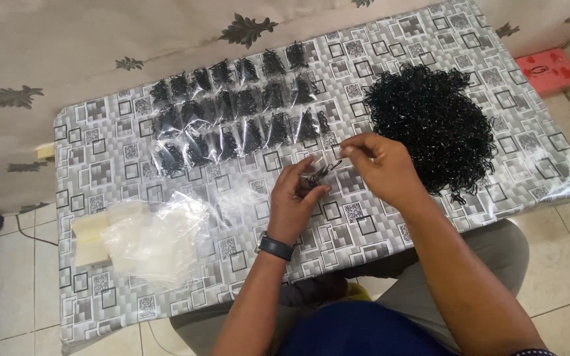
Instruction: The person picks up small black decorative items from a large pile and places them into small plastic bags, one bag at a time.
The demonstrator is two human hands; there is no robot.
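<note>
**Packing small black loops into clear bags, mid-count**

Low table (100, 142) with grey square-pattern cover filled most of the view. Big loose heap of black loops (430, 125) sat at 2 o'clock from the hands, well apart from the filled stock. Rows of filled clear packets (239, 112), each with a dark bunch inside, ran at 11 to 12 o'clock. Stack of empty clear bags (153, 240) lay at 8 o'clock, with pale paper slips (90, 237) just beside it. Red box (547, 71) at far 2 o'clock, off the table.

Left hand (295, 198) was cupped, fingers curled around a small bunch of black loops (318, 177) at table centre. Right hand (380, 165) was pinched thumb to forefinger on something thin near that bunch; likely one loop, too small to confirm.

Judgement: step was gathering a portion in hand, bagging not yet begun. Next move would call for keeping the bunch together while one hand frees up for an empty bag at 8 o'clock.

The loops looked thin, glossy, springy, prone to tangling.
</note>
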